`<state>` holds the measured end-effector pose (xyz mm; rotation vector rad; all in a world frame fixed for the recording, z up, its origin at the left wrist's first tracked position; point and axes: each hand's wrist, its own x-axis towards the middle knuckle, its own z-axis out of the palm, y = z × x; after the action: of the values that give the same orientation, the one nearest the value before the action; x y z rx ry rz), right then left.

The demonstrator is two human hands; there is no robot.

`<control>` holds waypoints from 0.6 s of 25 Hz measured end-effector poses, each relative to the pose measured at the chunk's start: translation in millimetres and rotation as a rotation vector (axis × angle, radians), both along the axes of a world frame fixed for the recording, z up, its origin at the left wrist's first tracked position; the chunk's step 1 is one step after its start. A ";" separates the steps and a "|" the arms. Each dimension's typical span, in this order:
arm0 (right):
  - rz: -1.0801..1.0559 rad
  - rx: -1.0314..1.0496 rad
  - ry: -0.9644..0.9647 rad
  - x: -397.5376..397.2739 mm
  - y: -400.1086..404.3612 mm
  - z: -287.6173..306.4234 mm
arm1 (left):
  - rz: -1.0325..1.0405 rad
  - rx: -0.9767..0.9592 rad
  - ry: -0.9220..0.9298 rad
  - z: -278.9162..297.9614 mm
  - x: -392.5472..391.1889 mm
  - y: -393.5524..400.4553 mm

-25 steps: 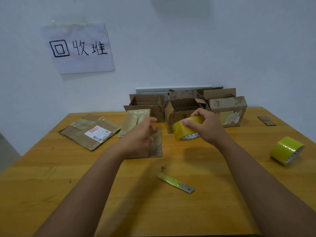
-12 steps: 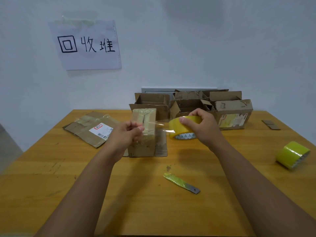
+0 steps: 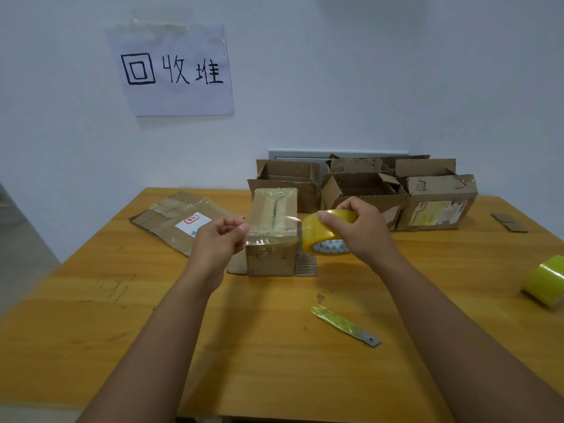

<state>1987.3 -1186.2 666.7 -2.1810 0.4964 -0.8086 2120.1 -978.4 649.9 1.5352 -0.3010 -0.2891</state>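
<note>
A small closed cardboard box with old tape on top stands in the middle of the wooden table. My right hand grips a yellow tape roll just right of the box. My left hand pinches the free end of a clear tape strip. The strip is stretched from the roll leftward across the front top of the box.
A blade wrapped in yellow tape lies in front of the box. A second yellow tape roll sits at the right edge. Open cardboard boxes stand at the back, a flattened box at the left, cardboard scraps far right.
My hands have drawn apart, pulling a longer strip of tape off the roll. The left hand moved left past the box's edge; the roll stayed right of the box.
</note>
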 end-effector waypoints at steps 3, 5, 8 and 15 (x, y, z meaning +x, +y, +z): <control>-0.011 -0.030 0.045 5.5 3.5 0.4 | 0.023 0.034 0.022 0.6 6.8 2.4; -0.013 -0.034 0.081 7.7 4.1 1.2 | 0.063 0.114 0.021 0.0 13.0 1.3; -0.031 -0.044 0.150 12.1 0.6 1.9 | 0.095 0.197 -0.006 0.6 19.9 -4.4; -0.104 -0.062 0.296 16.9 -2.8 -0.5 | 0.075 0.221 0.015 -3.6 25.7 -14.0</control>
<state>2004.3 -1189.1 666.2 -2.3612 0.7460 -0.5622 2145.7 -992.4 646.3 1.7568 -0.2043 -0.2813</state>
